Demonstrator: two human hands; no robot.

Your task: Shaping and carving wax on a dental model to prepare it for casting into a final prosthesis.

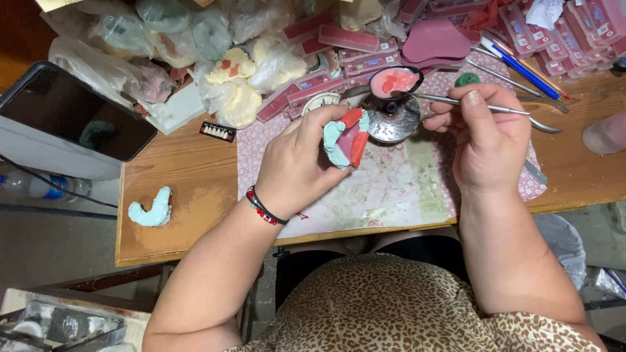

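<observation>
My left hand [297, 166] grips a pale green dental cast with a red wax rim [345, 138], held above the patterned mat [391, 189]. My right hand [486, 140] pinches a thin metal spatula [515, 111] whose tip reaches into a small ladle of melted pink wax [396, 81]. The ladle rests over a round metal burner [391, 118], just beyond the cast.
A second pale green cast [152, 208] lies on the wooden table at left. A dark tablet [75, 111] sits on a grey box. Bagged casts [228, 78], pink tooth-set trays [574, 32], a small tooth card [217, 132], pens and metal tools [521, 68] crowd the back.
</observation>
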